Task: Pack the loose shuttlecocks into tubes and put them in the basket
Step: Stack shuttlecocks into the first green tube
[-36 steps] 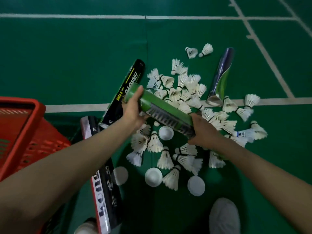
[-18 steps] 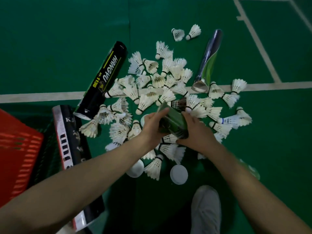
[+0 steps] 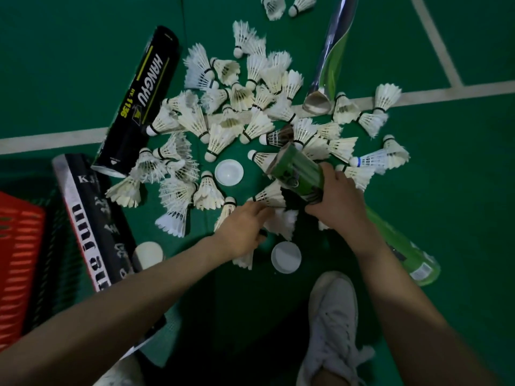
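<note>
My right hand (image 3: 341,197) grips a green tube (image 3: 296,171) near its lower end. The tube is tilted, with its open mouth up and to the left over the pile. My left hand (image 3: 242,229) is low on the floor just left of the tube, fingers and thumb closing round a white shuttlecock (image 3: 281,225). Several loose feather shuttlecocks (image 3: 223,135) are scattered over the green floor beyond both hands. The red basket (image 3: 19,246) stands at the left edge, only partly in view.
A black HANGYU tube (image 3: 145,98) and a black-and-white tube (image 3: 92,218) lie at the left. A clear blue-green tube (image 3: 331,57) lies at the top. Another green tube (image 3: 404,246) lies under my right forearm. White caps (image 3: 229,172) (image 3: 286,257) and my shoe (image 3: 331,324) are nearby.
My left hand let go of the green tube's far end and dropped to the shuttlecocks by it. My right hand brought the tube lower and tipped it over the pile.
</note>
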